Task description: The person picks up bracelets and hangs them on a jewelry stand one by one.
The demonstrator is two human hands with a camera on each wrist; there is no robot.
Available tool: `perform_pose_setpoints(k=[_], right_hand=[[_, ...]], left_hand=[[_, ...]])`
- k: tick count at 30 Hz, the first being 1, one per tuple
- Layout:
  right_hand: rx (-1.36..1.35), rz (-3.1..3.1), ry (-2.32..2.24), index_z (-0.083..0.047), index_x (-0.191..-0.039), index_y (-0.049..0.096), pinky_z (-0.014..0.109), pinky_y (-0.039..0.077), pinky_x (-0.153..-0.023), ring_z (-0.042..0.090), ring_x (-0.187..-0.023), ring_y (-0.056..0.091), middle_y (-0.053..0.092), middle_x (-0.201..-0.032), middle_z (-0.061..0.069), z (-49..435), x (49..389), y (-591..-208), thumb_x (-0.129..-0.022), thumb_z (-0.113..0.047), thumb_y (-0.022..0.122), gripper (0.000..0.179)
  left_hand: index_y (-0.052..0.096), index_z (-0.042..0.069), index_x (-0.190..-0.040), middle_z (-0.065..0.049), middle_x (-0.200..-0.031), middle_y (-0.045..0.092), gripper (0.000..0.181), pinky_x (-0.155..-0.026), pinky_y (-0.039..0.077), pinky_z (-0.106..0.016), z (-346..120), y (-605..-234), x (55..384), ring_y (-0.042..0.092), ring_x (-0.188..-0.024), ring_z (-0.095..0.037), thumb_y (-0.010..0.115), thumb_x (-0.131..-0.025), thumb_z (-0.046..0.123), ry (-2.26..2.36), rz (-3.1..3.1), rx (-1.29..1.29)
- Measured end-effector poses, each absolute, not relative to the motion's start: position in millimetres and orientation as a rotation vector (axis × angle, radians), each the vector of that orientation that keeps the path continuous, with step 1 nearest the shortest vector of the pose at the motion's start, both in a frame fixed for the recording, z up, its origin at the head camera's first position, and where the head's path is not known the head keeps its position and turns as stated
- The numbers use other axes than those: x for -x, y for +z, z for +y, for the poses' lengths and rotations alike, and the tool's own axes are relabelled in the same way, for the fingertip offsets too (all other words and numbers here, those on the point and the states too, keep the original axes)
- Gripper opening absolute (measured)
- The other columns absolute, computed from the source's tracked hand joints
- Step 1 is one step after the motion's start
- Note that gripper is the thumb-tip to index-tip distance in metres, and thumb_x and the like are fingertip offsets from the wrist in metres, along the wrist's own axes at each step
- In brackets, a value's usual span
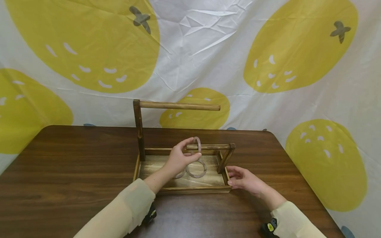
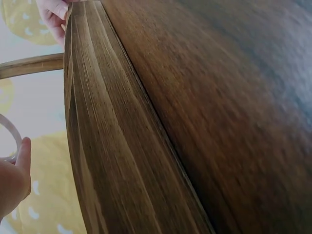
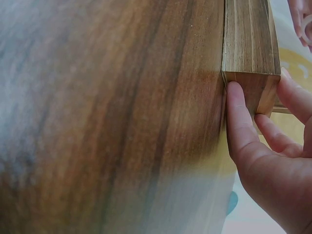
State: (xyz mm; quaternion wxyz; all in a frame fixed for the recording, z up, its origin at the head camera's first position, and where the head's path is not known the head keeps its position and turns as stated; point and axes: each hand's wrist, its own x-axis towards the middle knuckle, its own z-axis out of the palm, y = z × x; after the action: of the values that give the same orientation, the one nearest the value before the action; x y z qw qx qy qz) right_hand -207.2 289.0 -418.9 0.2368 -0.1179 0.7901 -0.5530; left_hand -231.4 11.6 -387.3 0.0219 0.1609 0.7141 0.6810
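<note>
My left hand (image 1: 178, 158) pinches a pale translucent bangle (image 1: 199, 145) between thumb and fingers. This bangle stands upright at the free end of the lower wooden bar (image 1: 215, 146), which overlaps it in the head view. Below lie another bangle (image 1: 196, 177) and a second one (image 1: 180, 175), partly hidden by the hand, both in the tray of a wooden jewelry stand (image 1: 193, 190). My right hand (image 1: 245, 181) holds the tray's right end, thumb at the front corner. In the right wrist view, its fingers (image 3: 239, 109) press the end face.
A taller post (image 1: 138, 129) at the tray's left carries a long upper bar (image 1: 180, 106) pointing right. The shorter post (image 1: 227, 158) rises at the right end. Everything stands on a dark wooden table (image 1: 74, 165), with a yellow-patterned cloth (image 1: 205, 66) hanging behind.
</note>
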Motion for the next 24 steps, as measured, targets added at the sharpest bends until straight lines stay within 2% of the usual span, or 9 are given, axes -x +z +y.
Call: perform_pose_setpoints(k=[4,8,12,15,20,24], right_hand=[[0.324,2.164,-1.518,0.017,-0.138,0.023,0.032,0.054,-0.081,0.017,-0.099,0.056,0.041,-0.125,0.036,289.3,207.1,-419.2,-0.088,-0.01,0.063,0.069],[0.328,2.165,-1.518,0.017,-0.138,0.023,0.032,0.054,-0.082,0.017,-0.099,0.055,0.041,-0.125,0.036,289.6,207.0,-419.4,-0.088,-0.01,0.063,0.069],[0.327,2.17,-1.511,0.017,-0.138,0.023,0.033,0.054,-0.082,0.017,-0.099,0.055,0.041,-0.125,0.035,289.6,206.9,-418.9,-0.088,-0.012,0.063,0.07],[0.318,2.177,-1.502,0.016,-0.138,0.024,0.032,0.054,-0.082,0.015,-0.099,0.055,0.042,-0.125,0.034,289.4,206.7,-418.3,-0.088,-0.013,0.063,0.07],[0.321,2.187,-1.495,0.016,-0.138,0.024,0.033,0.054,-0.082,0.015,-0.098,0.056,0.042,-0.124,0.034,289.6,206.7,-418.0,-0.088,-0.013,0.063,0.07],[0.326,2.195,-1.487,0.016,-0.138,0.025,0.033,0.054,-0.082,0.015,-0.098,0.056,0.042,-0.124,0.034,289.9,206.9,-418.8,-0.089,-0.011,0.062,0.068]], left_hand=[[0.042,0.001,-0.139,-0.021,-0.14,0.043,0.06,-0.093,0.05,-0.035,14.3,-388.0,231.5,0.052,-0.12,-0.037,0.066,-0.084,0.009,2.136,2.189,-0.493],[0.042,0.006,-0.14,-0.016,-0.143,0.041,0.061,-0.092,0.051,-0.035,16.5,-389.0,230.8,0.055,-0.115,-0.039,0.067,-0.084,0.012,2.121,2.173,-0.439],[0.042,0.011,-0.141,-0.011,-0.147,0.035,0.062,-0.092,0.051,-0.035,18.6,-389.3,229.5,0.055,-0.115,-0.039,0.067,-0.084,0.015,2.128,2.131,-0.379],[0.041,0.011,-0.141,-0.012,-0.148,0.034,0.062,-0.093,0.05,-0.037,20.1,-390.0,229.1,0.053,-0.118,-0.04,0.067,-0.085,0.015,2.14,2.103,-0.375],[0.041,0.012,-0.141,-0.014,-0.145,0.036,0.062,-0.095,0.049,-0.037,23.2,-390.8,229.0,0.051,-0.119,-0.04,0.067,-0.085,0.017,2.152,2.083,-0.371],[0.043,0.012,-0.14,-0.015,-0.141,0.042,0.06,-0.094,0.05,-0.035,26.0,-392.2,229.3,0.055,-0.115,-0.037,0.067,-0.084,0.017,2.149,2.101,-0.364]])
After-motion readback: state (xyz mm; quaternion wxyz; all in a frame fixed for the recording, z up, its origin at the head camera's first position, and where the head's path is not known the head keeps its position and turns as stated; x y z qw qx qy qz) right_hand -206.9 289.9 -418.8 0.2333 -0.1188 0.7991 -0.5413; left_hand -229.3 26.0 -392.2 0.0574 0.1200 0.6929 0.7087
